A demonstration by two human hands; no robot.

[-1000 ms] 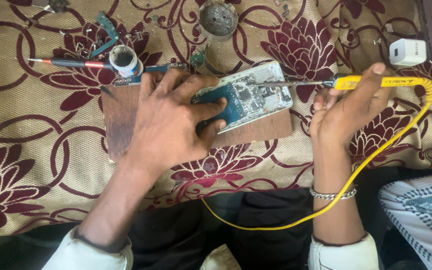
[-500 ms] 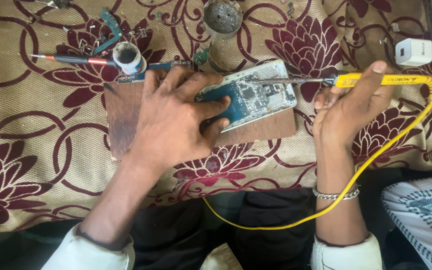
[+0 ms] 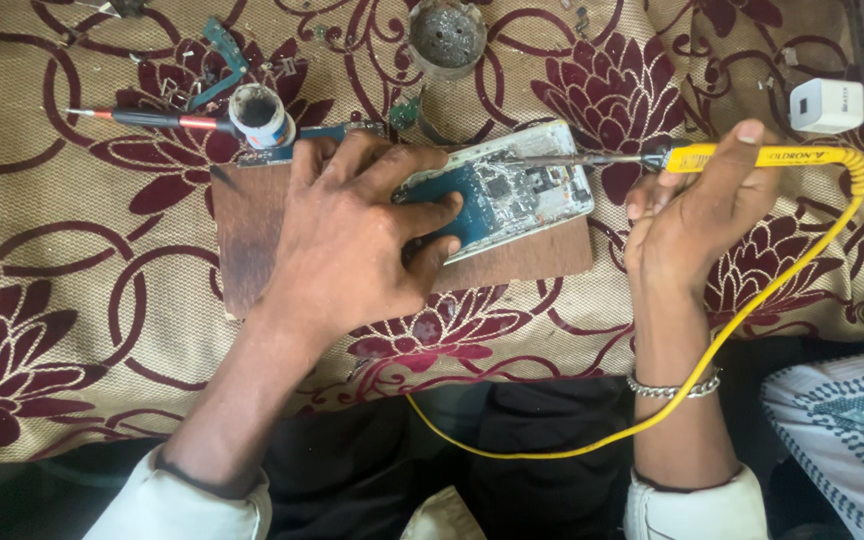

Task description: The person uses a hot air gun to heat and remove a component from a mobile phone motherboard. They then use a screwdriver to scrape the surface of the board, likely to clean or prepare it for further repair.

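Two hands work over an opened phone [image 3: 512, 195] that lies face down on a brown wooden board [image 3: 252, 230], the board resting on a beige cloth [image 3: 82, 330] patterned with maroon flowers. The left hand [image 3: 352, 240] lies flat across the board with its fingers spread, and the thumb and forefinger press on the phone's left end, pinning it to the wood rather than gripping it. The right hand [image 3: 697, 215] is closed around the yellow handle of a soldering iron [image 3: 752, 157], forefinger stretched along the top; the iron's thin metal shaft reaches left over the phone's upper edge, its tip on the exposed circuitry. A yellow cord [image 3: 712, 350] runs from the handle's right end, loops down past the right wrist, which wears a metal bracelet [image 3: 672, 383], and on toward the person's lap. Just above the board's upper left corner stands a small round tin [image 3: 260, 112], with a screwdriver [image 3: 152, 119] lying beside it. A dusty round dish [image 3: 445, 35] sits near the top edge, and a white charger [image 3: 825, 105] lies at upper right.
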